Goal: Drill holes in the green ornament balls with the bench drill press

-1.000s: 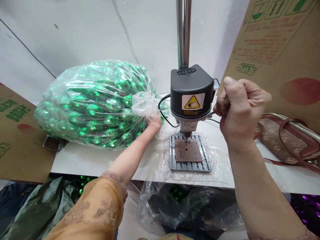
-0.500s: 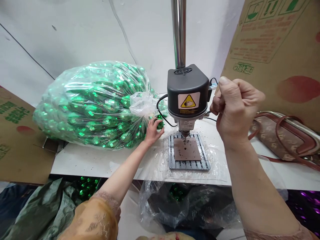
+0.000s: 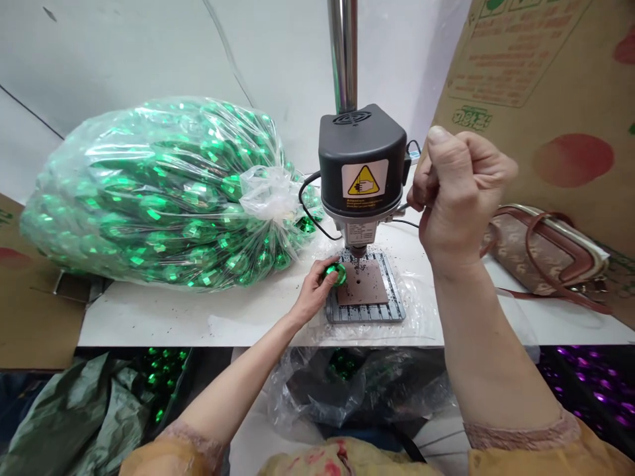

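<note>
Between the fingers of my left hand (image 3: 316, 291) is a shiny green faceted ball (image 3: 335, 274), held at the left edge of the drill press base (image 3: 397, 309). A brown square plate (image 3: 364, 291) with a small dark hole lies on that base, sprinkled with dark shavings. Above it points the bit under the black head of the drill press (image 3: 362, 152). My right hand (image 3: 459, 192) is closed in a fist at the right of the head, round the end of the feed lever (image 3: 401, 209); most of the lever is hidden by the fingers.
A knotted clear bag of green faceted balls (image 3: 163, 198) fills the left of the white table (image 3: 198, 317). At the right are a brown handbag (image 3: 550, 254) and a tall cardboard box (image 3: 536, 112). Purple shiny balls (image 3: 595, 390) and crumpled clear plastic (image 3: 317, 396) lie below the table edge.
My left hand has moved from beside the bag's knot rightward to the drill base, bringing the green ball. My right fist stays at the lever. The camera view has shifted slightly.
</note>
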Motion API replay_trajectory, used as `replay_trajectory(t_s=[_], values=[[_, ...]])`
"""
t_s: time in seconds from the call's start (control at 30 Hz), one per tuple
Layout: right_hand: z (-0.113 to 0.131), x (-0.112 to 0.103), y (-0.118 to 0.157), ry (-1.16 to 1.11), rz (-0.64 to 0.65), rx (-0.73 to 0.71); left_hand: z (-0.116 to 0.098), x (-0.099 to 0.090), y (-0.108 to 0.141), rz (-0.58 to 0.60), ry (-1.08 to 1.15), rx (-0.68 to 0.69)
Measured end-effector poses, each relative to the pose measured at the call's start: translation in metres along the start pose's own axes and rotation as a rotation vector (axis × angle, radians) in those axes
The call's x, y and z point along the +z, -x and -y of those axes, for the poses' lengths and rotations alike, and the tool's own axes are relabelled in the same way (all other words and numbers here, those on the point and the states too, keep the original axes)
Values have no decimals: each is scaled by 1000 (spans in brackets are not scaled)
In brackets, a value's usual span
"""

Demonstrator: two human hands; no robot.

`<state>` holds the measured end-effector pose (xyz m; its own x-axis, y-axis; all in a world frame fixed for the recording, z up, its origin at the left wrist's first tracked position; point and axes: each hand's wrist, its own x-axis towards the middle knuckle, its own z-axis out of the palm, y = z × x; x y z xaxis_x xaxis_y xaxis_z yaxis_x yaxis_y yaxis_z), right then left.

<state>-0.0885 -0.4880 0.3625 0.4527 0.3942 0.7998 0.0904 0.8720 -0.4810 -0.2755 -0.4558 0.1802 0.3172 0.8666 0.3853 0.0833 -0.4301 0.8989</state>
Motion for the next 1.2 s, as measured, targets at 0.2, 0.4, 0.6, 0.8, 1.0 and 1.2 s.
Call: replay_trajectory(t_s=[0.2, 0.4, 0.6, 0.8, 1.0, 1.2], values=[[-3, -2, 0, 96, 23, -25, 13, 17, -6, -72, 59, -100], [-3, -1, -2, 14, -8, -28, 25, 31, -14, -70, 186, -119], [-3, -1, -2, 21, -5, -13, 22, 37, -13, -23, 157, -62], [-3, -1, -3, 39, -10, 0, 14, 48, -7, 52, 126, -29], [-1, -3, -1, 12, 6, -20, 18, 51, -4, 35, 75, -24], [-3, -7, 20, 82, -72, -110, 24, 50, -5, 28, 72, -54]])
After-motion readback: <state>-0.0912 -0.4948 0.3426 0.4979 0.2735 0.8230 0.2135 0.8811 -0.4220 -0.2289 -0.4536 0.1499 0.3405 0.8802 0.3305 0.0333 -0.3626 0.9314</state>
